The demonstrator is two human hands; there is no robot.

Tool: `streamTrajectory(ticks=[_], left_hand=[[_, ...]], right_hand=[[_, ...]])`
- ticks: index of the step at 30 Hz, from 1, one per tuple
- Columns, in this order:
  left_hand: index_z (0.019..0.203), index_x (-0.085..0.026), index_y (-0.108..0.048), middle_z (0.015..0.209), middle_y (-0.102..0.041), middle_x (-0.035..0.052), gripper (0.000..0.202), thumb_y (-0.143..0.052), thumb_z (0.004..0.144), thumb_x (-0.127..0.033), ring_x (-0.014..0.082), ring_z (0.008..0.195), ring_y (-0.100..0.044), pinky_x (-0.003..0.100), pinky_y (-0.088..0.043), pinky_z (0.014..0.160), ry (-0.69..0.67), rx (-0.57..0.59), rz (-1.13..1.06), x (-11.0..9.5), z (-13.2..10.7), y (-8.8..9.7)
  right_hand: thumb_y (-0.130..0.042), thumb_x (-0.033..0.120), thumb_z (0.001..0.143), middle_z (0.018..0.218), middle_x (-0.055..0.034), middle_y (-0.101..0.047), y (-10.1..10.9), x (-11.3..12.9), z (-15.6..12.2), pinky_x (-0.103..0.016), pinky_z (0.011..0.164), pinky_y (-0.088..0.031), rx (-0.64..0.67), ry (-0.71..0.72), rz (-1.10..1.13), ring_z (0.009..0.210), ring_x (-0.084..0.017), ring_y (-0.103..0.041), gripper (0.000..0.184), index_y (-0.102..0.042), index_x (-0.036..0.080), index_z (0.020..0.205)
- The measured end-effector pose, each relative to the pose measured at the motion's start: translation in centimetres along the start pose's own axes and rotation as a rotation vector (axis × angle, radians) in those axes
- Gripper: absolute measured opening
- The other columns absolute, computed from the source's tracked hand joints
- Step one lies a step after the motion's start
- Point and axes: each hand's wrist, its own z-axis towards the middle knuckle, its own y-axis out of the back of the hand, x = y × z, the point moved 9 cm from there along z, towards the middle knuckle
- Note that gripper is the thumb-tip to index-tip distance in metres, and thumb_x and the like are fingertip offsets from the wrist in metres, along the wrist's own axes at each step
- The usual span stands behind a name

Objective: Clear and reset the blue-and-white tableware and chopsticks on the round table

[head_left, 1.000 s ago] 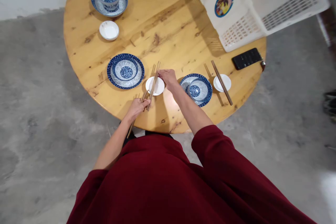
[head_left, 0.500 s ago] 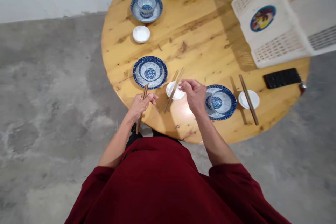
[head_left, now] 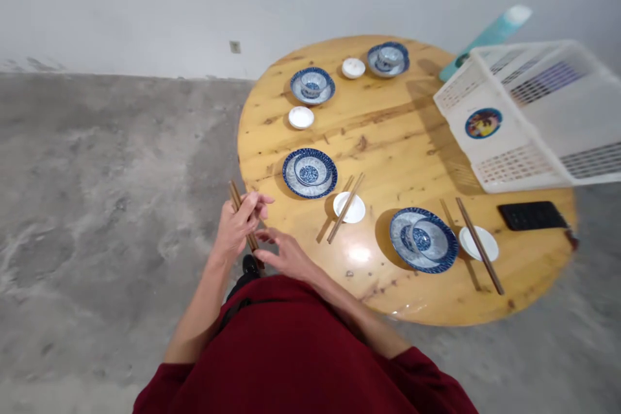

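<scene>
My left hand (head_left: pixel 237 225) is closed around a bundle of brown chopsticks (head_left: pixel 236 198), held off the left edge of the round wooden table (head_left: pixel 388 142). Just below it, my right hand (head_left: pixel 284 254) reaches toward the lower end of that bundle with fingers loosely curled; it holds nothing I can make out. A pair of chopsticks (head_left: pixel 345 207) lies across a small white dish (head_left: pixel 353 209) beside a blue patterned plate with a bowl (head_left: pixel 309 172). Further right, another blue plate and bowl (head_left: pixel 423 239) sits next to a white dish (head_left: pixel 482 243) with chopsticks (head_left: pixel 478 244) across it.
A white plastic crate (head_left: pixel 528 110) stands at the table's right side, with a black phone (head_left: pixel 531 215) in front of it. Two more blue plate-and-bowl sets (head_left: pixel 312 85) (head_left: pixel 387 58) and two small white dishes (head_left: pixel 301 117) (head_left: pixel 353 67) sit at the far side. Grey concrete floor surrounds the table.
A pair of chopsticks was left across the white dish. My right hand drew back to my left hand, which has pulled off the table's edge. My view has swung left and up.
</scene>
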Motion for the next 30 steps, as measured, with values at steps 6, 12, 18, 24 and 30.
streamTrajectory(ticks=[6, 12, 18, 24, 30], left_hand=[[0.086, -0.015, -0.075, 0.06, -0.055, -0.0013, 0.045, -0.067, 0.087, -0.059, 0.0022, 0.039, -0.026, 0.022, -0.015, 0.039, -0.145, -0.164, -0.01, -3.6, -3.0, 6.1], [0.101, -0.018, -0.074, 0.075, -0.062, 0.0005, 0.038, -0.068, 0.089, -0.053, 0.0038, 0.046, -0.038, 0.019, -0.027, 0.041, -0.208, -0.228, 0.114, -4.7, -4.9, 11.4], [0.111, -0.02, -0.066, 0.084, -0.066, 0.0019, 0.04, -0.066, 0.088, -0.052, 0.0096, 0.062, -0.054, 0.019, -0.043, 0.052, -0.128, -0.164, 0.13, -3.0, -3.5, 12.7], [0.112, -0.018, -0.063, 0.091, -0.067, 0.0031, 0.047, -0.071, 0.084, -0.054, 0.009, 0.068, -0.056, 0.021, -0.047, 0.062, -0.029, -0.03, 0.026, -0.7, 0.9, 12.6], [0.103, -0.016, -0.064, 0.085, -0.064, 0.0028, 0.051, -0.076, 0.078, -0.058, 0.0097, 0.067, -0.055, 0.023, -0.048, 0.063, 0.106, 0.057, -0.133, -1.1, 7.5, 12.9]], right_hand=[[-0.053, 0.034, 0.1, 0.078, -0.0017, -0.064, -8.7, 2.1, 2.5, -0.027, 0.065, -0.037, 0.26, 0.091, -0.27, 0.067, -0.016, -0.055, 0.016, -0.058, 0.02, 0.096], [-0.05, 0.034, 0.102, 0.082, -0.0026, -0.069, -13.7, 3.7, 5.0, -0.027, 0.064, -0.037, 0.308, 0.146, -0.248, 0.066, -0.017, -0.058, 0.014, -0.056, 0.022, 0.098], [-0.046, 0.037, 0.101, 0.085, -0.0013, -0.068, -13.2, 4.6, 7.2, -0.027, 0.069, -0.047, 0.183, 0.101, 0.121, 0.071, -0.015, -0.061, 0.016, -0.052, 0.023, 0.097], [-0.05, 0.063, 0.096, 0.076, -0.0008, -0.065, -11.7, 3.9, 9.7, -0.031, 0.068, -0.054, 0.102, 0.034, 0.38, 0.068, -0.017, -0.062, 0.041, -0.053, 0.024, 0.087], [-0.047, 0.069, 0.096, 0.078, -0.0052, -0.069, -9.5, 3.1, 14.9, -0.037, 0.074, -0.056, 0.082, -0.001, 0.409, 0.074, -0.022, -0.067, 0.05, -0.062, 0.024, 0.081]])
